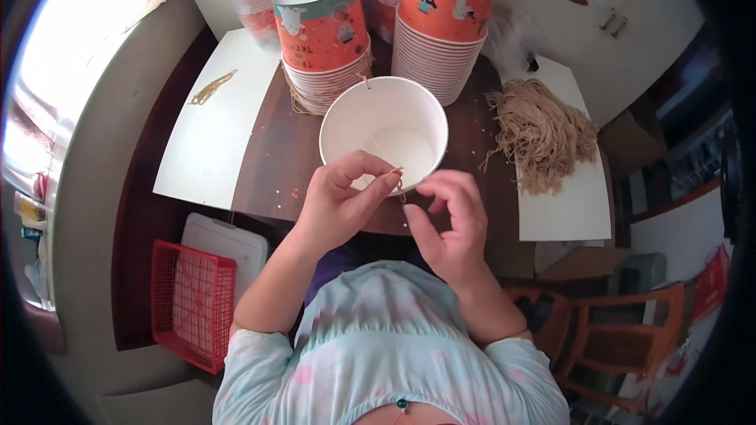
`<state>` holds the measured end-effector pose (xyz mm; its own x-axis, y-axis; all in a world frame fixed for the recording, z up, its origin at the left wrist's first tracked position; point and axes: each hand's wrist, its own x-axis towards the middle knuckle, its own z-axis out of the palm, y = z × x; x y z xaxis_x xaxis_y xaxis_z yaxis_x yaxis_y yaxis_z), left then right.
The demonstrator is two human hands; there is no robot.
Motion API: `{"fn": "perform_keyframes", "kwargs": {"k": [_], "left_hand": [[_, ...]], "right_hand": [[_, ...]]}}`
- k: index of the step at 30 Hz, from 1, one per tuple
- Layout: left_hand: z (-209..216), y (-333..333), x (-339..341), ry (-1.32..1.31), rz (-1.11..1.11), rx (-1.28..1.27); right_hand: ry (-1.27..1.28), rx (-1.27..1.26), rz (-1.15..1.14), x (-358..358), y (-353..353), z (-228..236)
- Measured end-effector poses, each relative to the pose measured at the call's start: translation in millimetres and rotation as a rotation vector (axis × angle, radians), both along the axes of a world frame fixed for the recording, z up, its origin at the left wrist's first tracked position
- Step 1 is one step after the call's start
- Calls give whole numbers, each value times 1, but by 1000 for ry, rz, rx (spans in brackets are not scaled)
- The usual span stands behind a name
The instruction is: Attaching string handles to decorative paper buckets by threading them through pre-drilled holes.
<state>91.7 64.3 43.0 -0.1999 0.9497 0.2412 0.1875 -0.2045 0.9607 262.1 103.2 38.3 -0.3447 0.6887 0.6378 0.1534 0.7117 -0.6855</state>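
Observation:
A white paper bucket (383, 114) stands on the dark tabletop with its open mouth toward me. A thin tan cord (400, 183) shows at its near rim, with a small loop hanging there. My left hand (344, 198) pinches that cord between thumb and forefinger, over the rim. Just to the right, my right hand (451, 222) is open, thumb and forefinger apart, close to the loop; nothing shows between them. At the far rim a knotted end of cord (368, 83) pokes through the wall.
Upside-down orange-and-green buckets top a left stack (321, 27) and a right stack (438, 51). A heap of tan cords (543, 134) lies at right, a few loose cords (213, 87) at left. Below left sits a red basket (193, 303); a wooden chair (622, 338) stands at lower right.

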Motion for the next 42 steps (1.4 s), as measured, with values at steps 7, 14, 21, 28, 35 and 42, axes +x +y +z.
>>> {"fn": "perform_keyframes", "kwargs": {"k": [7,14,21,28,35,42], "left_hand": [[5,4,12,-32,-90,280],[17,3,17,-169,-216,172],[16,1,12,-613,-197,254],[9,5,5,-681,-191,294],[-11,-11,-11,-314,-385,413],[5,-20,-8,-78,-532,482]], "right_hand": [[-19,-83,45,-15,10,-8],[82,-162,2,-12,5,-4],[-155,62,2,-6,11,-4],[-275,104,81,4,18,4],[-245,26,22,7,51,23],[-886,-236,144,-41,141,21]]}}
